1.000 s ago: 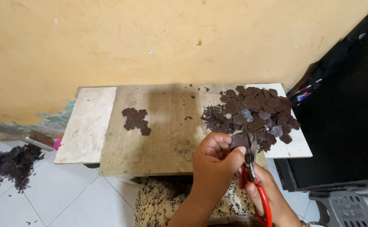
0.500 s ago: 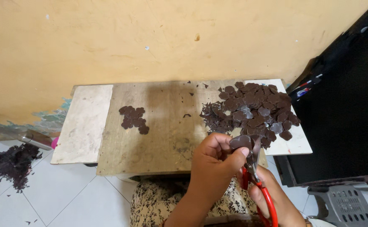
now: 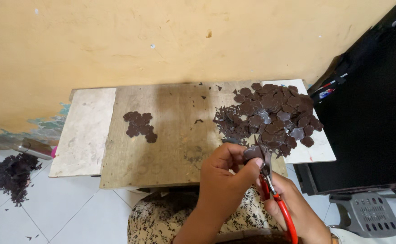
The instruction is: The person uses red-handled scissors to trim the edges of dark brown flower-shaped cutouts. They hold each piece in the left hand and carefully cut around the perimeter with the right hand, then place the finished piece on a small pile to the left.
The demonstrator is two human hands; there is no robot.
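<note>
The dark piece (image 3: 253,152) is sitting pinched in the left hand (image 3: 227,174), just off the near edge of the board (image 3: 170,140), above the lap. Thumb and fingers are closing narrowly on its near side, holding it roughly flat, and its free edge is pointing away toward the wall and a touch right. It is a small lobed shape, too compact for me to call a long axis with any confidence.

The scissors (image 3: 270,176) are coming up from the lower right, blades meeting the piece's right edge, red handles trailing back into the right hand (image 3: 293,212), which is wrapping around them. Whether the blades are parted or closed I cannot tell; they are too small and half hidden by the piece.

By my reading, this is the trimming step, with the outline being snipped. The next move would be calling for a small turn of the piece in the left fingers to feed a fresh edge into the blades, with fingertips kept clear.

Moving outward: the big pile (image 3: 270,115) is lying just beyond the hands on the board's right end, slivers scattered at its left. A small cluster (image 3: 139,124) is resting well apart to the left. Off the board, scraps (image 3: 5,180) are heaping on the floor (image 3: 80,208).
</note>
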